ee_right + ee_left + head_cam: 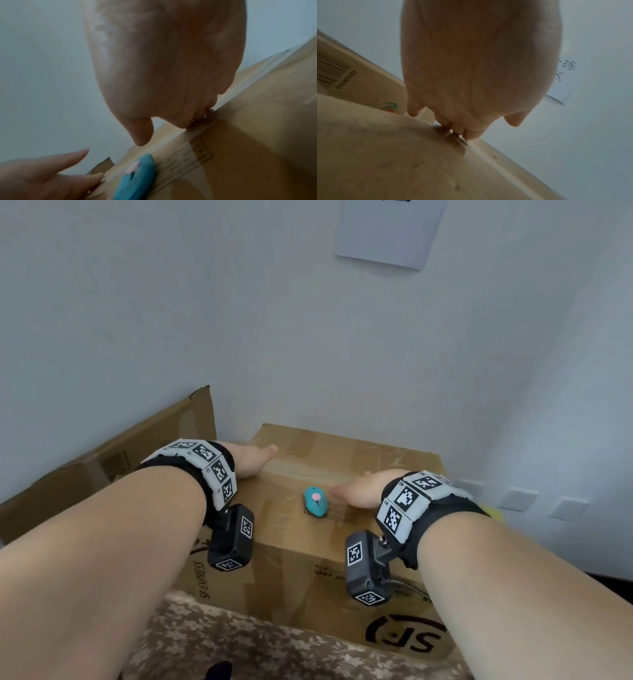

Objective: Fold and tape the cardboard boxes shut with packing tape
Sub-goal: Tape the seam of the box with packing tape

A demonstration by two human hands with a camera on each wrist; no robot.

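A closed brown cardboard box (308,563) with an SF logo stands in front of me, with glossy tape (346,451) across its top. My left hand (253,462) rests on the top near the left edge. In the left wrist view its fingertips (471,135) press on the taped seam while the thumb hangs free. My right hand (359,491) presses on the top towards the right, fingertips (183,124) on the cardboard and thumb lifted. Between the hands a small teal cutter (315,500) with a pink spot lies on the box top. Neither hand holds anything.
A second cardboard box (113,463) with a raised flap stands close on the left, touching the wall. A white wall runs right behind both boxes, with a paper sheet (387,231) on it. Camouflage-patterned fabric (239,645) lies at the near edge. Wall sockets (520,498) sit low on the right.
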